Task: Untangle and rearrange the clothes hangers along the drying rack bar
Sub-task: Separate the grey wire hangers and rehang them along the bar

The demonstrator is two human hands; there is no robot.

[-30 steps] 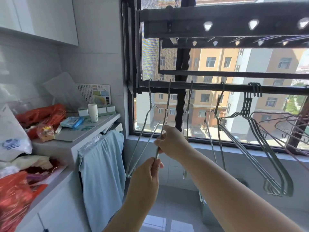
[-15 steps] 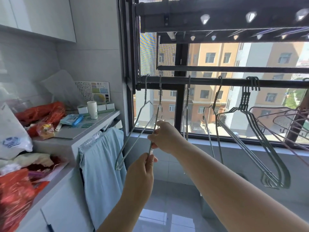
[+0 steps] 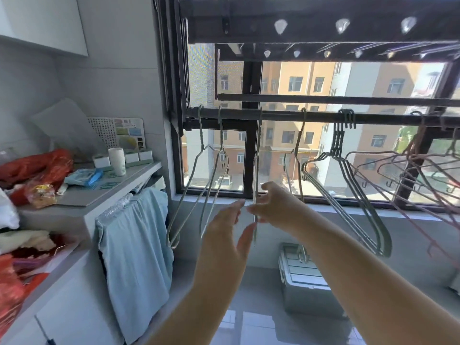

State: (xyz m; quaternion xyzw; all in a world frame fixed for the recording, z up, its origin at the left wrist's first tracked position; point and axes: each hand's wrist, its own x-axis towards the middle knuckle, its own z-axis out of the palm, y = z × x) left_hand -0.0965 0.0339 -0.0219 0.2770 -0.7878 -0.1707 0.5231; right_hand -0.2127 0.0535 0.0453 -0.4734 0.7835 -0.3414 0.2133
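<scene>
Both hands at a wire hanger on the drying rack bar [image 3: 286,117].

Right hand [image 3: 276,206] pinches the edge-on hanger [image 3: 255,170], third hook from the bar's left end. Left hand [image 3: 227,235] spread, fingers apart, holding nothing, just beside it. Two hangers [image 3: 199,185] near the left end; bunched hangers [image 3: 348,195] toward the right.

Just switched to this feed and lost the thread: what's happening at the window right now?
A person is sorting thin grey wire hangers along the dark drying rack bar. The right hand pinches one edge-on wire hanger that hangs from the bar; the left hand is open beside it, holding nothing. Two separated hangers hang to the left, and a bunched cluster of hangers waits to the right.
</scene>
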